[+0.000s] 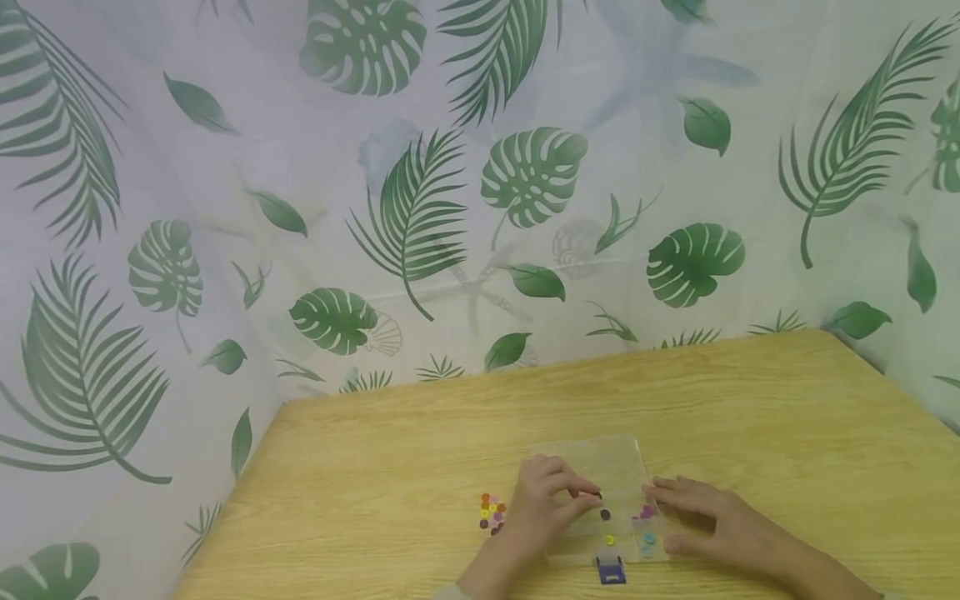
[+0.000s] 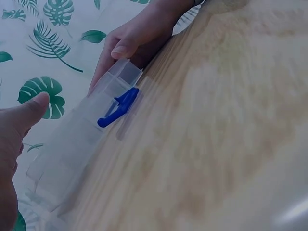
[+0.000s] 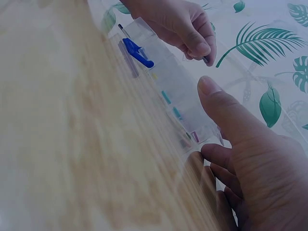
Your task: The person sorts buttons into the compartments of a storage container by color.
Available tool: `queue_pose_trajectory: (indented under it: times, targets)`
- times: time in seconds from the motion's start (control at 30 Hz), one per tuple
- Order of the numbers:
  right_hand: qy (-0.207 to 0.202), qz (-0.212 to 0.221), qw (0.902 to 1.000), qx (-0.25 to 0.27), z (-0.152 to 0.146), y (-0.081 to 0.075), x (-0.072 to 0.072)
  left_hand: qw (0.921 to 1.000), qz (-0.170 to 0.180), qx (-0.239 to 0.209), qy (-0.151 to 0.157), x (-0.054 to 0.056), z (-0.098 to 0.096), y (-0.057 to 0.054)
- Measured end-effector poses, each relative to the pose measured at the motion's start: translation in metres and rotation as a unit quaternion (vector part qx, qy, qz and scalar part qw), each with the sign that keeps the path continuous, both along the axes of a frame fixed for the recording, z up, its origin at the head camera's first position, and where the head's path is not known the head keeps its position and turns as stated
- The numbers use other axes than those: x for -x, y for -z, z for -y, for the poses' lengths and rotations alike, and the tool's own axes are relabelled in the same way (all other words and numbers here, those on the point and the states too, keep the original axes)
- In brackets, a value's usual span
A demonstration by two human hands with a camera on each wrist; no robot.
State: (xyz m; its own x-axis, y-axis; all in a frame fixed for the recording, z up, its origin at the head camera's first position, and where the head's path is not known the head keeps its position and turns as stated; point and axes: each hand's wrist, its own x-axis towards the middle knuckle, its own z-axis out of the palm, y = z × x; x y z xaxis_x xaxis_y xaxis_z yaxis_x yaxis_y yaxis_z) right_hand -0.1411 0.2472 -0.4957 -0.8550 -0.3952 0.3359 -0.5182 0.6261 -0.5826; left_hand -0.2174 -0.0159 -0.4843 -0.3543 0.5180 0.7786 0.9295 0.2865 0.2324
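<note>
My left hand (image 1: pixel 542 504) is over a clear plastic compartment box (image 1: pixel 618 458), pinching a small dark button (image 3: pixel 206 60) between thumb and forefinger. My right hand (image 1: pixel 712 517) lies at the box's right side, fingers loosely extended, fingertips right at its edge. Inside the box sit a dark button (image 1: pixel 605 515), a yellow button (image 1: pixel 610 540), turquoise buttons (image 1: pixel 648 540) and purple buttons (image 1: pixel 645 512), the last two in separate compartments on the right. A blue latch (image 2: pixel 118 108) hangs on the near side of the box. In the left wrist view, only part of the left hand shows.
A loose cluster of buttons (image 1: pixel 486 511) in orange, yellow, pink and dark colours lies left of the box, partly behind my left hand. The wooden table (image 1: pixel 375 483) meets a leaf-patterned cloth (image 1: pixel 465 217) at its back and left edges.
</note>
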Motion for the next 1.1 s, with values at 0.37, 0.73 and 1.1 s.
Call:
queue_pose_trajectory:
  times: [0.37, 0.73, 1.1]
  targets:
    - [0.005, -0.008, 0.9999, -0.006, 0.0, 0.0, 0.0, 0.9985, 0.013, 0.043, -0.03, -0.005, -0.015, -0.001]
    - [-0.006, -0.013, 0.9999, -0.005, 0.0, 0.001, 0.0, 0.9977, 0.048, 0.039, -0.03, -0.011, -0.01, -0.004]
    - [0.032, -0.044, 0.9973, -0.05, 0.0, 0.001, 0.001, 0.9859, 0.153, 0.029, -0.061, -0.019, 0.024, 0.0]
